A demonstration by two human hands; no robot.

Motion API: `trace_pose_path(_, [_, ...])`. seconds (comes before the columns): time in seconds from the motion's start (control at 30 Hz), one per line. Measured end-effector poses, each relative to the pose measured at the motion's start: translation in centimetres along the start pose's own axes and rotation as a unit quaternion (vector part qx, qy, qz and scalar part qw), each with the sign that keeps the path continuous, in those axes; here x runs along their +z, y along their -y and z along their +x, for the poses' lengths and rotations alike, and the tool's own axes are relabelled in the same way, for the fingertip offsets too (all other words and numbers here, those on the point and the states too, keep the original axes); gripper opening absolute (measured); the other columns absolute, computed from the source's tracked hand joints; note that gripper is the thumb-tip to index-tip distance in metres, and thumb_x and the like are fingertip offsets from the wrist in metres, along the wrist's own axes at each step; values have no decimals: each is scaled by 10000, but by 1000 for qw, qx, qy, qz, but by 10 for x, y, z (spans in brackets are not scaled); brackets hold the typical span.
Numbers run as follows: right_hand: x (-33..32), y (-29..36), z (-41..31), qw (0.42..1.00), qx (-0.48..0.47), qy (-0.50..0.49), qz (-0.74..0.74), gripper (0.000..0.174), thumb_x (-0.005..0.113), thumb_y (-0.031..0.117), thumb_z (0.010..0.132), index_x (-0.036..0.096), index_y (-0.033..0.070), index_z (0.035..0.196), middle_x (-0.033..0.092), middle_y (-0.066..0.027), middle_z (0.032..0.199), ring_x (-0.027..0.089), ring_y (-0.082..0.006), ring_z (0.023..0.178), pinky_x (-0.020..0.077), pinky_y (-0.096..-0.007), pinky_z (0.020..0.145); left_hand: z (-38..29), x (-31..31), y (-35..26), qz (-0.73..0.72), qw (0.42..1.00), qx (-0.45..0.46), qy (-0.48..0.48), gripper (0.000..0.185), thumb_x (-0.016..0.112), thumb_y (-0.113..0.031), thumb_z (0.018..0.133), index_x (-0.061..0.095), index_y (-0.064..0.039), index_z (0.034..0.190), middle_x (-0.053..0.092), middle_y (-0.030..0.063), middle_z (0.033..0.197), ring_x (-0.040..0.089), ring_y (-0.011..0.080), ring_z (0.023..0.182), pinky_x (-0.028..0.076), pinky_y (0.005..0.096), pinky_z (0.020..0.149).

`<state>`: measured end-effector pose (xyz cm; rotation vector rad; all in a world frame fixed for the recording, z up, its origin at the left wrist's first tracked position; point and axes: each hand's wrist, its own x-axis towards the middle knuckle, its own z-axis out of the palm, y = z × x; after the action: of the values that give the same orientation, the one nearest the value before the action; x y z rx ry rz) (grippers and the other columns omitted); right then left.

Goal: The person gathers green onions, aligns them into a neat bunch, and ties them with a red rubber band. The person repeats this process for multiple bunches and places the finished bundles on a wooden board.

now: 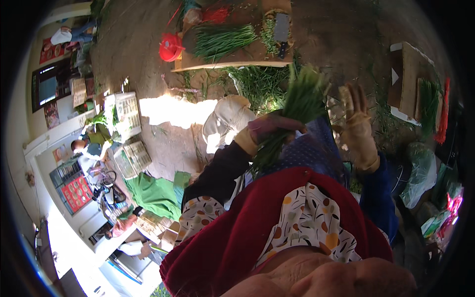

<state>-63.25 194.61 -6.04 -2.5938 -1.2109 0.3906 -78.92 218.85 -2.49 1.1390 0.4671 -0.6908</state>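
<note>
My left hand [272, 129], in a purple and pale yellow glove, grips a bunch of long green chive-like stalks [306, 92] over my lap. The bunch blurs at its upper end. Apart from it on the right, my right hand [357, 133] is raised in a tan glove, fingers extended and nothing in it. Beyond them stands a low wooden board [237, 63]. On it lie a pile of similar green stalks [224, 40], a cleaver [281, 28] over chopped trimmings [268, 37], and red ties [217, 15]. A blue dotted apron [308, 152] covers my lap.
A red plastic container [171, 47] adjoins the board's left end. Loose greens [256, 85] litter the ground before me. Rightward are cardboard [410, 81], a green bundle [428, 104], red ties [443, 115] and a plastic bag [419, 174]. Leftward are crates [128, 113], green cloth [154, 195] and people.
</note>
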Motion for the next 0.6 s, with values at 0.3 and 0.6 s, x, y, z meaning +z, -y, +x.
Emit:
trace_pose_path(0.3, [29,94,51,914,-398,-11,73,622,566,212,903,398,183,1502,471,-113,1491,350,-351,1442,236,-484,1229,-7,-34,8,252,909,285,172,266,540,-136,978,686,-44,1181,693,122,1064,655,213,988,499,318,883])
trace_pose_path(0.6, [23,85,117,875,-137,279,370,539,735,-10,772,579,43,1286,719,-143,965,710,-271,889,565,-389,809,-50,-100,-8,-325,945,-2,38,442,528,-293,1033,512,4,1361,657,132,1193,643,159,1006,520,318,857])
